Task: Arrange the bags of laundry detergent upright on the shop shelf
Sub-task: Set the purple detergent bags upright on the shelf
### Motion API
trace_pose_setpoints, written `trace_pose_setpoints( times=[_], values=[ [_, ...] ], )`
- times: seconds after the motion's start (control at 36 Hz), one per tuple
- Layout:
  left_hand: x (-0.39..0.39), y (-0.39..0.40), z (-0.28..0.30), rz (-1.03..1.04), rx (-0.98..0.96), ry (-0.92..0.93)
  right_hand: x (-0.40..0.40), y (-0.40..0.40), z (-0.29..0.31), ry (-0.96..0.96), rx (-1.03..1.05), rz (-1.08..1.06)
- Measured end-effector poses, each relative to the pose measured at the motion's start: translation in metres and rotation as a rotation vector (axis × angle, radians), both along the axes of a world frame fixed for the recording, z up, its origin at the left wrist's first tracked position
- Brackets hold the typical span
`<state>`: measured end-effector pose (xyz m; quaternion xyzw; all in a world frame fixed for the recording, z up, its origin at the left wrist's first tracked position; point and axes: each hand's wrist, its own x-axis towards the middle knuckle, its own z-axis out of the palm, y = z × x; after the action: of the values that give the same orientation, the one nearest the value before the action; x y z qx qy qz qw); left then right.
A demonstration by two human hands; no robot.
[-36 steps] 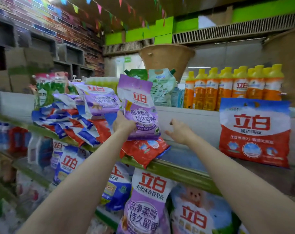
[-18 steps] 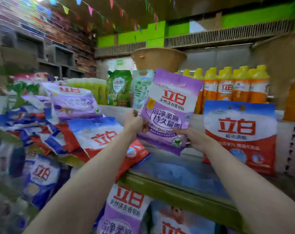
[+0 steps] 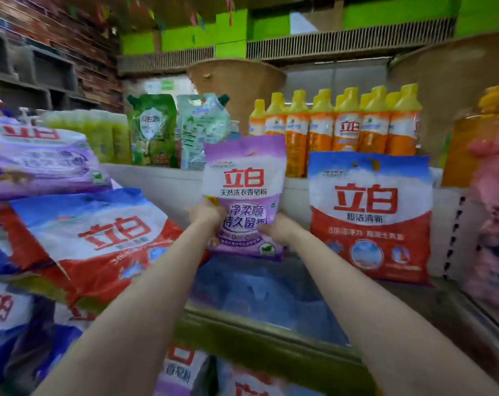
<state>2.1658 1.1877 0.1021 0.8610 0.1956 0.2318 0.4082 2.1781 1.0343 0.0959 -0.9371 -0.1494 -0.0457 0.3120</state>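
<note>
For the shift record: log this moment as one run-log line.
left hand: grips purple bag | right hand: grips same bag | bag: upright, left of red-blue bag | pile: unsorted

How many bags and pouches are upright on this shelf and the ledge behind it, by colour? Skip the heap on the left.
Purple bag: 1, held upright by the left hand and the right hand
Red-and-blue bag: 1
Green pouch: 1
Pale green pouch: 1
Total: 4
</note>
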Motion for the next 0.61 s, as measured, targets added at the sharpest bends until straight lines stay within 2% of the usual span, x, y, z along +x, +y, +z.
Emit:
trace_pose_setpoints(
  times=[0.11, 0.25, 0.39, 0.5, 0.61],
  values=[
    [-0.004, 0.005, 0.000, -0.047, 0.004, 0.014, -0.001, 0.006, 0.002, 0.003, -0.115, -0.046],
    [-0.020, 0.016, 0.011, -0.211, -0.041, -0.016, -0.016, 0.002, 0.012, -0.046, -0.398, -0.152],
    [-0.051, 0.044, 0.023, -0.135, 0.108, -0.064, -0.035, 0.010, 0.022, -0.176, -0.619, -0.266],
    [-0.073, 0.068, 0.024, -0.078, 0.156, -0.095, -0.059, 0.039, 0.033, -0.242, -0.674, -0.192],
    [-0.100, 0.091, 0.023, -0.015, 0.152, -0.168, -0.080, 0.075, 0.035, -0.320, -0.613, -0.036]
  ],
)
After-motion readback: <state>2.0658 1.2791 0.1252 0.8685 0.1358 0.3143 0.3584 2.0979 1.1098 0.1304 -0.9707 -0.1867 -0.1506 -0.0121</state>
